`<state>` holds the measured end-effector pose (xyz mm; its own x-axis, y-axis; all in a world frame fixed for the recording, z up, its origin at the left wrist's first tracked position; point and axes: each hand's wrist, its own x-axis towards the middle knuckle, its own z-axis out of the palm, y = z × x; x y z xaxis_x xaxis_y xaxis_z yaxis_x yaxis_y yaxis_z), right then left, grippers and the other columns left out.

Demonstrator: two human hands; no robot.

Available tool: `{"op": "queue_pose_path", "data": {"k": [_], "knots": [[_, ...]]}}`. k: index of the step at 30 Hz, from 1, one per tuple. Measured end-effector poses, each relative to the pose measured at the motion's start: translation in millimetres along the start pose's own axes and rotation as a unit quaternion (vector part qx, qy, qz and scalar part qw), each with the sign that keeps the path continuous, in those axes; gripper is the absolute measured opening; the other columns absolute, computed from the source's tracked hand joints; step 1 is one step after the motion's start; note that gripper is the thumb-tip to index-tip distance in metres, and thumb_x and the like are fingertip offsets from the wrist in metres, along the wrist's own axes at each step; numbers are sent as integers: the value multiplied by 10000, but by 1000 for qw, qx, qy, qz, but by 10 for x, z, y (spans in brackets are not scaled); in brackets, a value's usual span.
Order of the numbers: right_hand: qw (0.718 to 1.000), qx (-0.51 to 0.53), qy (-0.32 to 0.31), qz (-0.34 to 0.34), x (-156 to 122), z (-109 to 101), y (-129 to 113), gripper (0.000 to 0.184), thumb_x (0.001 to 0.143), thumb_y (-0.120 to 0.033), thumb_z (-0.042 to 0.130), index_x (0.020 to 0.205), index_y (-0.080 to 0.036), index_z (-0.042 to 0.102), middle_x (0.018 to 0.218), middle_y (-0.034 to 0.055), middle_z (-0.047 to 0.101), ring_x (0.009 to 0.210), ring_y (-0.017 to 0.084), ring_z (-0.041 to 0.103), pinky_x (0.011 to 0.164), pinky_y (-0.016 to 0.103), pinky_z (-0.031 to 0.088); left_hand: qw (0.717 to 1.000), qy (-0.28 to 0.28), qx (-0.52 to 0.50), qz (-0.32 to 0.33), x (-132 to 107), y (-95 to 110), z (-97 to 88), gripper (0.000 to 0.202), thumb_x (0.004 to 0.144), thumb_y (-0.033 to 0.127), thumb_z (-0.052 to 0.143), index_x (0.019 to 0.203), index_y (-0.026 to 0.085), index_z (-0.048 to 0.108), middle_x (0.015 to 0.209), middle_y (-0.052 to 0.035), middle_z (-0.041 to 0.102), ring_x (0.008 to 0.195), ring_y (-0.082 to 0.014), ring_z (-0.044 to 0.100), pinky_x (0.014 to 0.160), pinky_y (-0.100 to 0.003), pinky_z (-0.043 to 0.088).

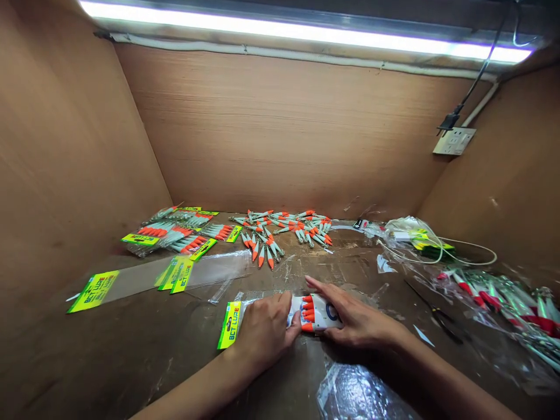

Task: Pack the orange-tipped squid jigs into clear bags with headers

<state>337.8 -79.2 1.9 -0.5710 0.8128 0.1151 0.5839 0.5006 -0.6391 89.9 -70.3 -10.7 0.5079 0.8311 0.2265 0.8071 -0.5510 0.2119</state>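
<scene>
My left hand (262, 329) grips a clear plastic packet with a yellow-green "BCT LURE" header card (230, 324). My right hand (354, 318) holds a bundle of white lures with orange tips (312, 311) at the packet's open end, index finger stretched out over them. Both hands rest on the brown work surface close to the front. Whether the lures are partly inside the packet I cannot tell.
A loose pile of orange-tipped lures (284, 230) lies at the back centre. Filled packets (175, 230) are stacked back left, empty packets (170, 277) lie flat at left. Red lures in bags (503, 300), cable (441, 242) and scissors (437, 318) sit right. Brown walls enclose the booth.
</scene>
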Motion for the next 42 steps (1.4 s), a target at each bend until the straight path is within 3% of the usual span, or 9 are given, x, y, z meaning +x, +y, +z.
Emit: {"op": "queue_pose_path", "data": {"k": [5, 10, 15, 21, 26, 32, 34, 37, 42], "knots": [[1000, 2, 5, -1, -6, -14, -14, 967, 794, -331, 715, 1579, -285, 152, 1551, 112, 375, 1370, 299, 424, 1135, 425, 341, 995, -55, -61, 55, 33, -109, -136, 364, 901, 573, 547, 825, 218, 575, 838, -54, 657, 789, -238, 606, 649, -317, 348], [1000, -16, -12, -14, -17, -18, 8, 963, 797, -303, 705, 1578, -279, 143, 1584, 108, 318, 1407, 299, 375, 1159, 457, 311, 981, -108, -160, 5, 110, -420, -326, 284, 808, 448, 698, 945, 222, 592, 942, -17, 648, 873, -219, 591, 699, -281, 387], [998, -27, -14, -47, 3, 28, 42, 964, 792, -272, 693, 1579, -265, 137, 1605, 102, 275, 1440, 297, 325, 1179, 471, 280, 962, -164, -219, 6, 158, -574, -320, 328, 771, 416, 723, 1007, 228, 595, 950, -5, 628, 891, -213, 587, 725, -272, 409], [998, -15, -28, -61, 42, 59, 61, 977, 803, -374, 721, 1580, -262, 139, 1602, 121, 289, 1421, 313, 365, 1144, 486, 336, 963, -160, -217, 27, 131, -455, -337, 494, 734, 514, 753, 1100, 247, 557, 995, -11, 627, 909, -229, 598, 728, -281, 424], [997, -16, -22, -76, 40, 65, 43, 963, 810, -393, 723, 1577, -262, 156, 1591, 127, 316, 1403, 314, 396, 1133, 489, 350, 985, -105, -112, 76, 53, -215, -313, 610, 698, 653, 728, 1095, 241, 515, 1047, -44, 654, 920, -285, 631, 720, -317, 424], [996, -24, -20, -83, 40, 75, 54, 960, 826, -403, 714, 1580, -253, 139, 1611, 118, 269, 1439, 297, 343, 1161, 470, 324, 998, -28, -20, 43, -7, -7, -167, 141, 938, 347, 471, 1013, 230, 493, 869, -31, 675, 779, -249, 664, 651, -318, 405], [996, -24, -22, -83, 43, 86, 73, 975, 825, -407, 716, 1582, -252, 121, 1618, 117, 250, 1448, 297, 325, 1169, 472, 313, 1000, -13, 0, 21, -15, 10, -146, 123, 961, 327, 425, 956, 228, 499, 830, -31, 671, 751, -246, 663, 641, -324, 403], [997, -21, -18, -78, 45, 110, 80, 978, 828, -410, 715, 1584, -258, 113, 1621, 117, 241, 1455, 298, 312, 1176, 477, 298, 1000, -9, 12, 23, -37, 48, -140, 177, 971, 372, 431, 929, 227, 521, 848, -40, 658, 767, -248, 655, 649, -330, 412], [996, -32, -21, -82, 56, 121, 13, 831, 864, -422, 680, 1558, -308, 237, 1639, 100, 183, 1479, 306, 246, 1185, 520, 242, 992, -67, -20, 106, -57, 77, -209, 376, 900, 603, 539, 1003, 242, 559, 978, -44, 638, 855, -250, 629, 689, -325, 438]]}}
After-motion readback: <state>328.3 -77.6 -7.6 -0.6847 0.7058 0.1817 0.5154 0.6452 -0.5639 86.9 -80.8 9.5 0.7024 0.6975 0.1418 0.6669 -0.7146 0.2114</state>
